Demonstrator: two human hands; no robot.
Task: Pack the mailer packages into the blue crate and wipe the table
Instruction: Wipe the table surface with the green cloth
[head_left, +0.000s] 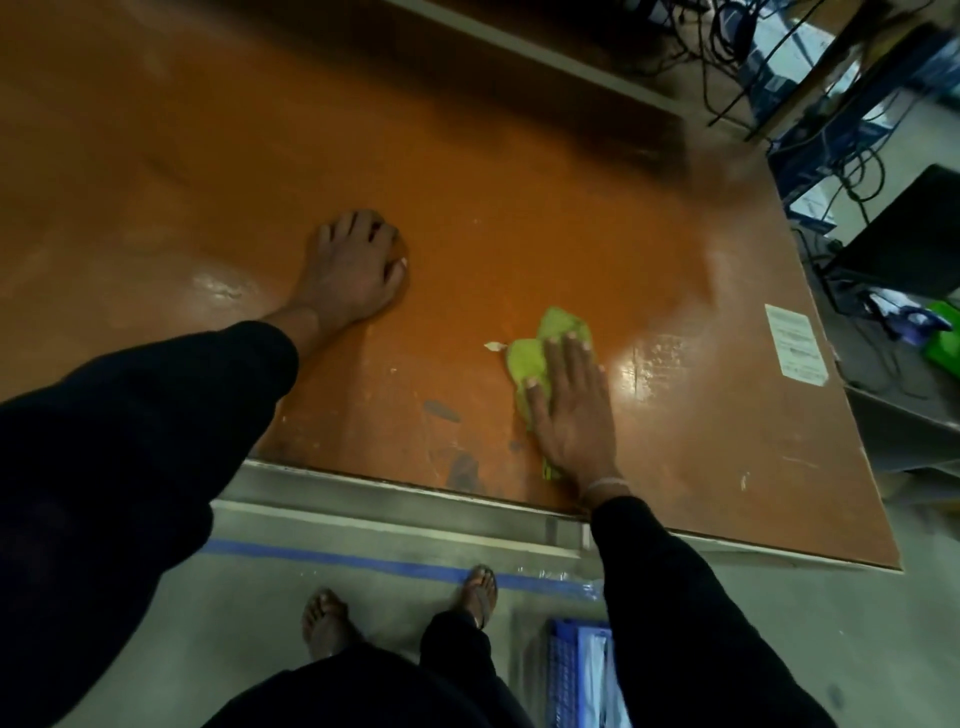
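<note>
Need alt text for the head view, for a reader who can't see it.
A person's right hand presses a green cloth flat on an orange table while the left hand rests on it. A blue crate sits on the floor by their feet.

A workshop or warehouse packing area, judging by the big worn orange worktable (467, 156), bare concrete floor (322, 577) marked with blue tape (363, 560), and shelving (852, 104) tangled with cables.
</note>
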